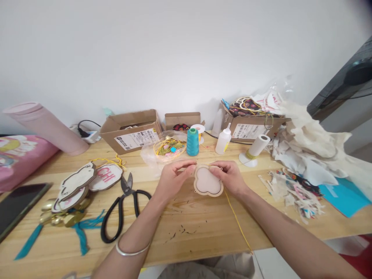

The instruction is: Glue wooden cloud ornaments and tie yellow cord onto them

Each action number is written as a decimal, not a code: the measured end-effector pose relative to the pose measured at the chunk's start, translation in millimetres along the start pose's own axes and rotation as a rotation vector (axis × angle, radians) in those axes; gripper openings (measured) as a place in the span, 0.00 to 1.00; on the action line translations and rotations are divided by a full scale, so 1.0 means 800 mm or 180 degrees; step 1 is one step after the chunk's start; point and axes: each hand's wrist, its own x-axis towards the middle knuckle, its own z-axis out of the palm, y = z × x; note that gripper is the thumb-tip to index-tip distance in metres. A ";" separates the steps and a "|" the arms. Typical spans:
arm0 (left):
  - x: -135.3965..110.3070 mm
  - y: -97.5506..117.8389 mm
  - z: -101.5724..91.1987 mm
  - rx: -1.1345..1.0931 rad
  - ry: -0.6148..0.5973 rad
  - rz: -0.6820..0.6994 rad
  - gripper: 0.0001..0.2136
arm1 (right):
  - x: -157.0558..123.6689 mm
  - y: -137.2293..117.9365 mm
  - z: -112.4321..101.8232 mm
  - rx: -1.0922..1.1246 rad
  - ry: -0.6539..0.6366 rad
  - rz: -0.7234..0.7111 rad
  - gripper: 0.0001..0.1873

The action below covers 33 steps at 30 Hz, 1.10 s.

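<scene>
While pinched, fingers on wooden ornament.

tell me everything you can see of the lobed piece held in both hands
The lobed piece is a flat, four-lobed plaque with a pale wood-coloured rim, a thin dark line inside it and a pinkish-white centre. It faces the camera over the wooden table. The left hand pinches its upper left edge; the right hand grips its upper right side. A yellow cord trails from its right side toward the table's near edge.

Scissors left of frame; thread spool behind it.
</scene>
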 end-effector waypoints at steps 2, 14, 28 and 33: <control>-0.002 0.000 0.004 0.0123 -0.0073 0.0088 0.11 | 0.000 0.003 0.002 -0.0108 -0.0026 -0.0012 0.11; -0.004 0.015 0.009 0.0480 0.0539 0.0238 0.12 | -0.004 0.015 0.004 -0.0315 -0.0084 -0.0155 0.11; 0.000 0.004 -0.005 -0.0586 0.0263 -0.0284 0.15 | 0.004 0.019 -0.002 0.0663 0.0189 0.0256 0.13; -0.007 0.015 0.007 -0.0893 -0.0354 -0.0679 0.15 | 0.006 0.028 -0.004 0.0433 0.0093 0.0101 0.13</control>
